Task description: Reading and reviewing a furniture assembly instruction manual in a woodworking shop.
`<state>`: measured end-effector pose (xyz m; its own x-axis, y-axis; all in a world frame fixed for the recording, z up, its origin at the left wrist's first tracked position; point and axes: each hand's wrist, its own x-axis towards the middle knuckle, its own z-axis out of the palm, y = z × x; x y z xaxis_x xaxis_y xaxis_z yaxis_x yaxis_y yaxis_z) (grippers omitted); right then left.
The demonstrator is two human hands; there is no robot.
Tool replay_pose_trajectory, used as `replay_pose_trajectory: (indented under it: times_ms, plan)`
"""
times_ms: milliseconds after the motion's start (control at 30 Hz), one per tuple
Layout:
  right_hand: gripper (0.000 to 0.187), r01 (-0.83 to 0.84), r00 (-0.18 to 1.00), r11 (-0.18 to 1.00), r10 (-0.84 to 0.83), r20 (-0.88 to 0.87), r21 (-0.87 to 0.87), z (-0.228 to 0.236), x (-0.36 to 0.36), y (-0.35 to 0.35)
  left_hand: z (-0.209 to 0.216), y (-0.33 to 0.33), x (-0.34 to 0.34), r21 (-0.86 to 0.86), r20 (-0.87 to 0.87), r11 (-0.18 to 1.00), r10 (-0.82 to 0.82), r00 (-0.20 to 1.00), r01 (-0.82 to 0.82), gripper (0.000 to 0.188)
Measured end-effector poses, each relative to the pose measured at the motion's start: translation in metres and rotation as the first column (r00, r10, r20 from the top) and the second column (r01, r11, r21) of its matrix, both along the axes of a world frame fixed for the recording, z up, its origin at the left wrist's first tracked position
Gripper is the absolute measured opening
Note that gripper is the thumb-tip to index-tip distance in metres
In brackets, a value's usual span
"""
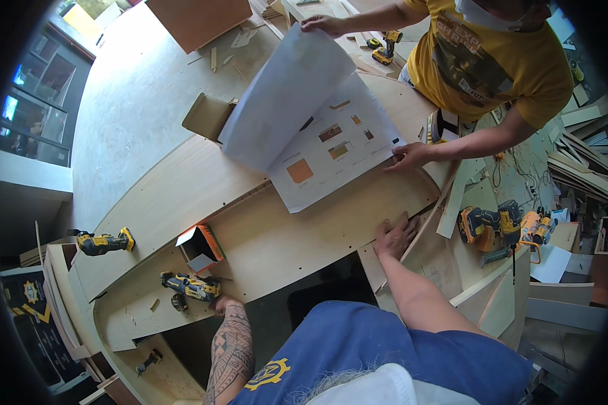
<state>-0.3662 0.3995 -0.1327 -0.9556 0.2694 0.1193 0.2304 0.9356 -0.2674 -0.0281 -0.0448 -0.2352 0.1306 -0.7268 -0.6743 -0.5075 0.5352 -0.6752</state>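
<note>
My right hand (pixel 396 235) lies flat near the right end of a curved plywood panel (pixel 317 233), its fingers spread and holding nothing. At the panel's near edge, my left hand (pixel 225 305) rests beside a yellow-and-black cordless power tool (pixel 199 287). Its fingers are mostly hidden, so I cannot tell whether they grip the tool. Across from me, a person in a yellow shirt (pixel 486 61) holds large paper sheets (pixel 338 145) with printed coloured shapes, lifting the top one with one hand and holding the lower sheet's edge with the other.
An open orange-and-black box (pixel 201 248) stands on the panel, with another open cardboard box (pixel 208 116) beyond. Another cordless tool (pixel 105 241) lies far left. At right are a cordless drill (pixel 490 223) and stacked wood strips (pixel 581 162). A dark opening (pixel 317 293) lies before me.
</note>
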Motion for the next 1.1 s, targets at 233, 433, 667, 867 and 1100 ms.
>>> replay_pose_trajectory:
  times_ms: [233, 433, 667, 867, 1100]
  plan:
    - [0.071, 0.055, 0.998, 0.998, -0.054, 0.036, -0.017, -0.006, -0.001, -0.002, -0.005, -0.004, 0.001, -0.016, -0.012, 1.0, 0.007, 1.0, -0.008, 0.032]
    - [0.07, 0.082, 0.995, 0.995, -0.085, 0.046, 0.056, -0.009, 0.001, 0.006, 0.002, 0.007, -0.024, 0.06, 0.081, 0.997, 0.041, 0.996, -0.046, 0.042]
    - [0.071, -0.034, 0.996, 0.999, 0.036, 0.086, -0.016, 0.009, 0.001, -0.011, -0.043, -0.048, 0.06, -0.001, 0.149, 0.998, -0.056, 0.987, 0.057, 0.034]
    - [0.07, 0.032, 0.998, 0.997, -0.036, 0.058, 0.067, -0.011, -0.001, 0.004, -0.009, -0.001, -0.004, 0.153, 0.154, 0.974, -0.193, 0.969, 0.169, 0.029]
    - [0.071, 0.051, 0.995, 0.996, -0.057, 0.077, 0.076, -0.005, 0.0, 0.004, -0.006, 0.002, -0.007, 0.009, 0.068, 1.0, 0.004, 0.998, -0.005, 0.031]
